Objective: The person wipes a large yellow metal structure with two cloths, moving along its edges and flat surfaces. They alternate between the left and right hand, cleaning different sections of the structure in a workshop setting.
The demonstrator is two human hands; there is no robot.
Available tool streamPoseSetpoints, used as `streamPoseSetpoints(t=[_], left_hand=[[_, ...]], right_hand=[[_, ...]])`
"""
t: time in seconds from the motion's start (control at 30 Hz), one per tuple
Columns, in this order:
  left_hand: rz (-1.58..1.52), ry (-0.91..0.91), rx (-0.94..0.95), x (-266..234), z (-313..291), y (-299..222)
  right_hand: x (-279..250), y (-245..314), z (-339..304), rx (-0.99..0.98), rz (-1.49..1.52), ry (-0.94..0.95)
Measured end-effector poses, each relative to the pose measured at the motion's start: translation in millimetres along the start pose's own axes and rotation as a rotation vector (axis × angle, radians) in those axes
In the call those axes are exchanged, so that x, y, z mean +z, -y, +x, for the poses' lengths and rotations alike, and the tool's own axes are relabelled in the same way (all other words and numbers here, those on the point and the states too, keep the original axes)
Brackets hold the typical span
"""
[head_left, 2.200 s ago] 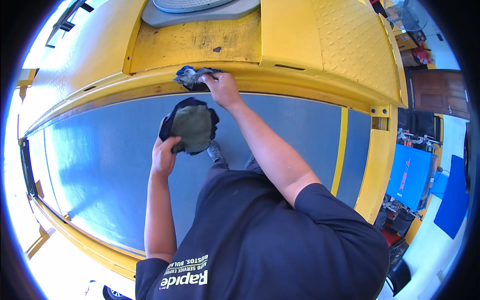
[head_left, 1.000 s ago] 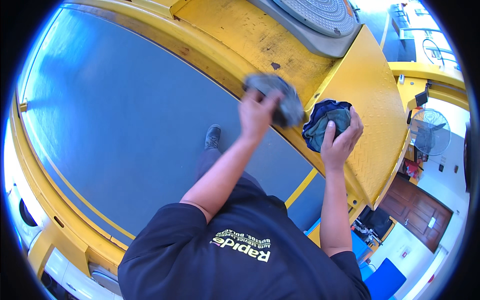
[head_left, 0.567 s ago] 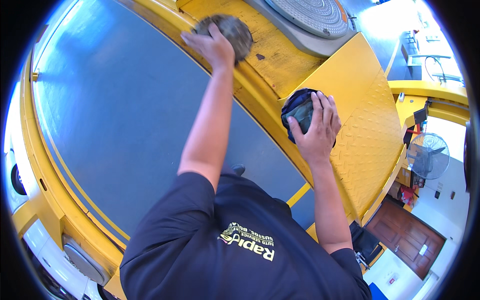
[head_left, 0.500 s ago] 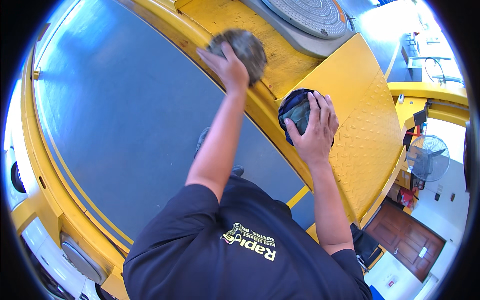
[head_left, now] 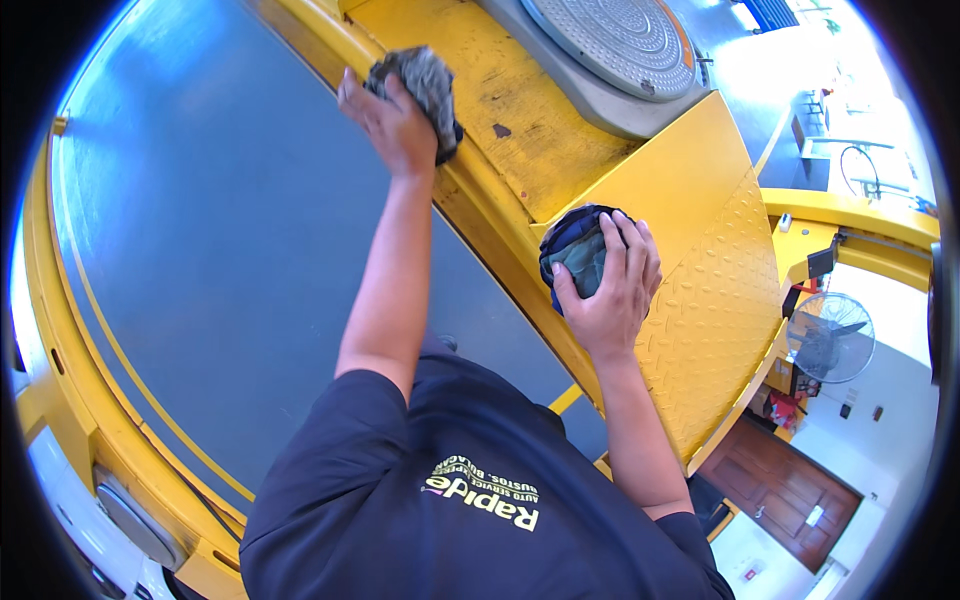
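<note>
My left hand (head_left: 396, 135) grips a dirty grey, crumpled cloth rag (head_left: 430, 88), its fingers partly curled round the near side. The rag lies against the long yellow beam (head_left: 472, 190) along the edge of a yellow vehicle lift; its underside is hidden. My right hand (head_left: 622, 285) is closed round a round, dark blue and green cloth rag (head_left: 585, 245). This second rag rests at the corner where the beam meets the yellow ramp plate (head_left: 700, 290). The thumb and fingertips press on its top, and the palm covers its right side.
A round grey turntable plate (head_left: 615, 45) sits on the worn yellow lift deck (head_left: 500, 90). Blue-grey floor (head_left: 230, 220) lies left of the beam. Another yellow runway (head_left: 110, 390) curves along the far left. A fan (head_left: 830, 337) and a brown door (head_left: 785, 490) are at the right.
My left hand has slid its grey rag farther up and left along the beam, away from my right hand. The right hand keeps its place on the dark rag; the view has shifted slightly.
</note>
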State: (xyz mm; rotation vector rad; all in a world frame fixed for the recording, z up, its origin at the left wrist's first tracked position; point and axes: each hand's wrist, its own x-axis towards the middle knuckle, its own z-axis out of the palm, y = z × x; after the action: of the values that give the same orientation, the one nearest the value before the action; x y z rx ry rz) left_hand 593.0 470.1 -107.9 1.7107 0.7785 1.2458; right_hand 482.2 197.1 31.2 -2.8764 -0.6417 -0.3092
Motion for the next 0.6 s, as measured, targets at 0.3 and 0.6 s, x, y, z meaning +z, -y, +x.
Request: streamPoseSetpoints(t=[0.3, 0.6], left_hand=[[0.013, 0.129, -0.138, 5.4, 50.9, -14.1], [-0.207, 0.491, -0.423, -52.2, -110.8, -75.5]], right_hand=[[3.0, -0.5, -1.7, 0.006, -0.001, -0.022], [4.2, -2.4, 2.1, 0.010, 0.106, -0.103]])
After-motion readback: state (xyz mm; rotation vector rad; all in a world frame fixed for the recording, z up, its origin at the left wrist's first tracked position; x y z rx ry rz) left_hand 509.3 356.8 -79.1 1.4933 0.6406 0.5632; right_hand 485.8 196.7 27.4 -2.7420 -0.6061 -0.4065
